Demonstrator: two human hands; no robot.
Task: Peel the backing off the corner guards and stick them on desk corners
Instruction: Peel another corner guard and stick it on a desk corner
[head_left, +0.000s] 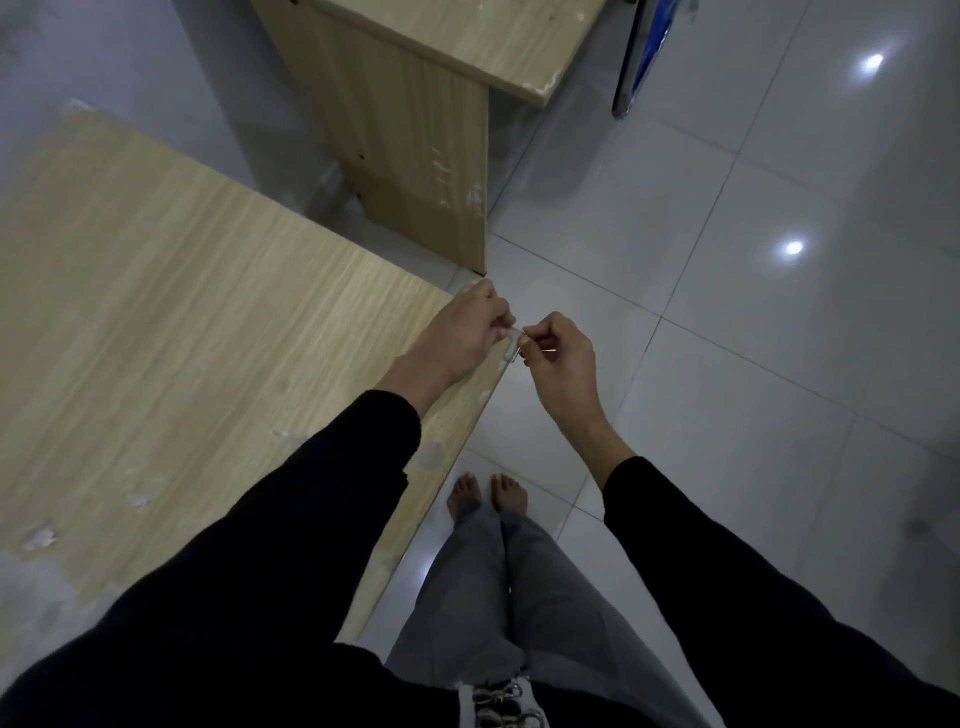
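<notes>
A small clear corner guard (514, 344) hangs in the air just beside the right edge of the near wooden desk (208, 332). My left hand (465, 332) pinches it from the left, above the desk's far right corner (480, 283). From the right, my right hand (558, 358) pinches a thin piece at the guard's edge; whether that is the backing I cannot tell. The guard is mostly hidden by my fingers.
A second wooden desk (447, 57) stands further back, its side panel (415, 171) reaching the floor close to the near desk's corner. Glossy grey floor tiles (753, 338) spread to the right. A dark blue object (641, 57) leans at the top. My bare feet (488, 493) stand beside the desk.
</notes>
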